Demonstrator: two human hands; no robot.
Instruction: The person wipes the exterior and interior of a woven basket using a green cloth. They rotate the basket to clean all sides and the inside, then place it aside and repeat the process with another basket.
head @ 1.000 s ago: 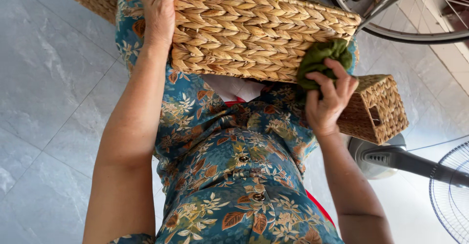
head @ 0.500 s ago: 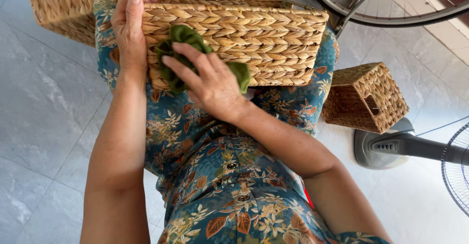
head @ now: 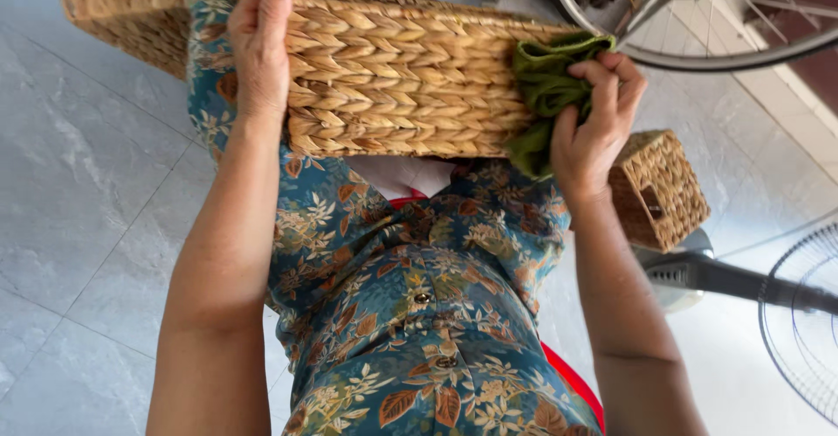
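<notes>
While my left hand (head: pixel 259 39) clamps the basket's (head: pixel 401 78) left end on my lap, fingers curled over its rim, my right hand (head: pixel 594 122) presses a bunched green cloth (head: pixel 546 87) tight against its right end.

Much lies behind the woven basket or past the frame's edges

The woven basket (head: pixel 401 78) hides its own inside and the person's knees; the left hand (head: pixel 260 39) has its fingertips curled out of sight over the rim. The green cloth (head: pixel 546 96) is partly covered by the right hand (head: pixel 594 122). The bicycle wheel (head: pixel 698 17), standing fan (head: pixel 786 296), second basket (head: pixel 131 4) and red seat (head: pixel 572 384) are cut off or mostly hidden.
</notes>
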